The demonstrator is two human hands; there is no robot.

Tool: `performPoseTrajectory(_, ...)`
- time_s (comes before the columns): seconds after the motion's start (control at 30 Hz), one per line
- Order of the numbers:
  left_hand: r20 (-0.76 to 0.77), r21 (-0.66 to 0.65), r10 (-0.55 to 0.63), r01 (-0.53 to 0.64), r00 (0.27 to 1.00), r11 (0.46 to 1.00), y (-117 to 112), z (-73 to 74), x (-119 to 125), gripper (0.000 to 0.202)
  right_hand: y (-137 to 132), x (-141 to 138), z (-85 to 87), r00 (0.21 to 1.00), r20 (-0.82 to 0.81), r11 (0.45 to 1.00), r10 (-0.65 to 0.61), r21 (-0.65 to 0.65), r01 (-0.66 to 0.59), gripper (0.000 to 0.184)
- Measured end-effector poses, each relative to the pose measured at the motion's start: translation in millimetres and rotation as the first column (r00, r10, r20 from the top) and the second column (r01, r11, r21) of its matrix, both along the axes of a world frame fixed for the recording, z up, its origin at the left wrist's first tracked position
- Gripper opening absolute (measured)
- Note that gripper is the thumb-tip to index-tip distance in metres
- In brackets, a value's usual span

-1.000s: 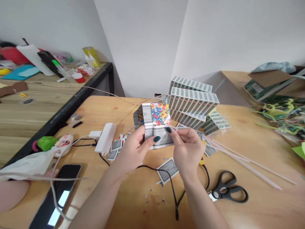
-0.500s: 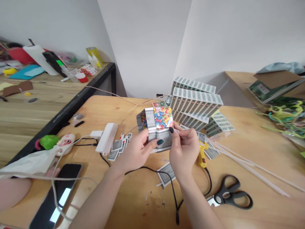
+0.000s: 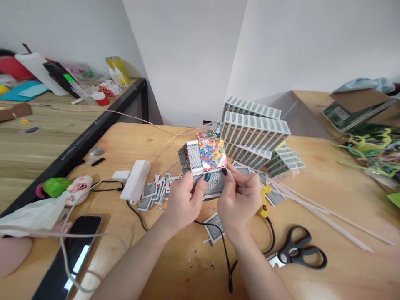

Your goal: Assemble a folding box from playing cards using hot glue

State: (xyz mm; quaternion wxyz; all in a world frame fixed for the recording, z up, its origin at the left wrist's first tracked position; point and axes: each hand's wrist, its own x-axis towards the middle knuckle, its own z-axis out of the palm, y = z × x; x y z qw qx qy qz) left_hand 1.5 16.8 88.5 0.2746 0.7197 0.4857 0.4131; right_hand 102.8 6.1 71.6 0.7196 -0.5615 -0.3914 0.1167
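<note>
Both hands hold up a boxy piece made of playing cards (image 3: 214, 183), with grey patterned card backs and one bright multicoloured panel (image 3: 213, 155). My left hand (image 3: 184, 200) is closed on its lower left part, thumb lying on the front. My right hand (image 3: 239, 191) pinches its right edge, thumb just under the coloured panel; the other fingers are curled. Beneath the hands a loose playing card (image 3: 214, 228) lies on the table. Beside the right hand is a yellow glue gun (image 3: 264, 202), partly hidden behind it. Several scattered cards (image 3: 151, 192) lie left of the piece.
Stacked card packs (image 3: 256, 131) stand at the back right. Black-handled scissors (image 3: 300, 250) and clear glue sticks (image 3: 331, 216) lie on the right. On the left are a white power strip (image 3: 136, 180), a phone (image 3: 70, 258) and loose cables. A black cable (image 3: 225, 246) runs under the hands.
The view has shifted slightly, moving the surroundings a little left and up. My left thumb has slid up the card piece. Both hands keep their grip on it.
</note>
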Motion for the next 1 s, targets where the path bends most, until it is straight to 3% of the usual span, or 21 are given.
performPoseTrajectory(0.27, 0.147, -0.131, 0.046, -0.027, 0.988, 0.991, 5.0, -1.7, -6.0, 0.04, -3.4, -1.8, -7.8, 0.995, 0.099, 0.999, -0.029, -0.02, 0.031, 0.015)
performPoseTrajectory(0.53, 0.291, -0.269, -0.062, 0.144, 0.955, 0.952, 13.6, -9.5, -12.7, 0.047, -1.3, 0.6, 3.7, 0.999, 0.037, 0.999, 0.034, -0.004, -0.034, 0.017)
performPoseTrajectory(0.67, 0.321, -0.326, -0.206, 0.312, 0.925, 0.893, 13.4, -1.5, -16.7, 0.028, -1.7, 3.3, 2.6, 0.997, 0.019, 0.997, 0.077, -0.02, -0.077, 0.017)
performPoseTrajectory(0.73, 0.298, -0.361, -0.227, 0.329, 0.927, 0.873, 12.9, 4.4, -18.1, 0.032, -1.8, 4.7, 2.1, 0.994, 0.012, 0.994, 0.106, -0.024, -0.106, 0.018)
performPoseTrajectory(0.87, 0.248, -0.303, -0.234, 0.305, 0.94, 0.903, 11.0, 11.0, -16.9, 0.023, -2.1, 6.4, 2.7, 0.993, 0.003, 0.992, 0.117, -0.044, -0.117, 0.018)
performPoseTrajectory(1.0, 0.16, -0.182, -0.173, 0.201, 0.972, 0.962, 8.0, 8.6, -13.5, 0.02, -3.0, 5.5, 3.2, 0.994, 0.002, 0.993, 0.109, -0.051, -0.108, 0.017)
